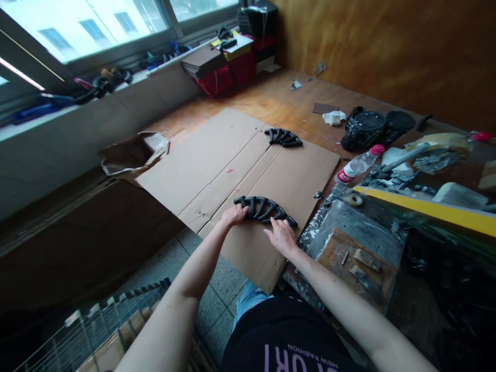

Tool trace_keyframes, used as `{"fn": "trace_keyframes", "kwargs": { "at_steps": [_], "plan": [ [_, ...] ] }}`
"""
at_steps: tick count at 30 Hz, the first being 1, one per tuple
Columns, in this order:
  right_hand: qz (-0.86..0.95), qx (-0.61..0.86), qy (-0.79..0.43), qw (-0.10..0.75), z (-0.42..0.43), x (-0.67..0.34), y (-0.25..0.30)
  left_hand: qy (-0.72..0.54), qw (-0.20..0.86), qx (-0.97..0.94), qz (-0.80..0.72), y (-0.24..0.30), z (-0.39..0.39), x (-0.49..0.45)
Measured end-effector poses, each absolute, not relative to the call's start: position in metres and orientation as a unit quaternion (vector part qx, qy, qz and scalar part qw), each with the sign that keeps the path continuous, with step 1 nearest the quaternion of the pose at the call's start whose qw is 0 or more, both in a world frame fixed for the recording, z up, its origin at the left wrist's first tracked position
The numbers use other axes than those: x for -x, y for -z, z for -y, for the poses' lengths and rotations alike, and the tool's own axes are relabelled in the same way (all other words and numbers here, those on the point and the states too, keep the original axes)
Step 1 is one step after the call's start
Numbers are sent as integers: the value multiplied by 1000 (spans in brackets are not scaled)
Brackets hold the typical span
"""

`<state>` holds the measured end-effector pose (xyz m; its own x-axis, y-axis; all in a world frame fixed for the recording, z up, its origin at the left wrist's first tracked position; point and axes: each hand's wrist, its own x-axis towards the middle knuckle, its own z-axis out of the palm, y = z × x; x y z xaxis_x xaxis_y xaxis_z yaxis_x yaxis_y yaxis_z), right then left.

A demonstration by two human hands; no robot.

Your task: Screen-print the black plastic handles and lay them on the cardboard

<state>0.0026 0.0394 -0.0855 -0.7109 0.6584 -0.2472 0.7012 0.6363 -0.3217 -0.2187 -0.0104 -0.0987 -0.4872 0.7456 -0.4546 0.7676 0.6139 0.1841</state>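
Note:
A fanned row of several black, curved, handle-like pieces [261, 209] lies on a flat cardboard sheet [201, 175]. At the row's left end is my left hand [234, 214], its fingers curled and closed on the end piece. My right hand [282, 236] rests at the near right end, fingertips touching the pieces, thumb stretched apart from the fingers. Farther off on the same sheet sits a second fanned row of similar black pieces [283, 137], which neither hand touches. The exact kind of these pieces cannot be made out.
The cardboard overhangs the table's near edge. At right are a plastic bottle [360, 164], a tape roll [354, 199], a metal machine bed [364, 232] with a yellow bar [434, 209], and dark containers [364, 129]. An open bag [132, 150] stands left; red boxes [225, 77] stand behind.

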Motion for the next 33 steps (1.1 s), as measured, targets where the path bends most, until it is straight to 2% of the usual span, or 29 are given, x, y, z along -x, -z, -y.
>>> {"fn": "trace_keyframes", "kwargs": {
  "at_steps": [4, 9, 12, 16, 21, 25, 33],
  "plan": [
    [-902, -377, 202, 61, -37, -5, 86, 24, 177, -427, -887, 103, 26, 208],
    [-901, -380, 203, 60, -37, -5, 87, -131, 14, -476, -870, 114, 49, 160],
    [-901, -380, 204, 46, -38, -6, 90, -164, 44, -541, -824, 119, 45, 131],
    [-902, -378, 205, 28, -37, -8, 92, -146, 110, -507, -842, 123, 29, 115],
    [-912, -370, 179, 9, -28, -11, 98, -137, 105, -534, -828, 124, 13, 139],
    [-926, -349, 141, 22, -22, -11, 107, -128, 76, -588, -795, 122, -38, 193],
    [-936, -345, 73, -2, -6, -12, 150, -110, 71, -604, -786, 112, -216, 273]
  ]
}}
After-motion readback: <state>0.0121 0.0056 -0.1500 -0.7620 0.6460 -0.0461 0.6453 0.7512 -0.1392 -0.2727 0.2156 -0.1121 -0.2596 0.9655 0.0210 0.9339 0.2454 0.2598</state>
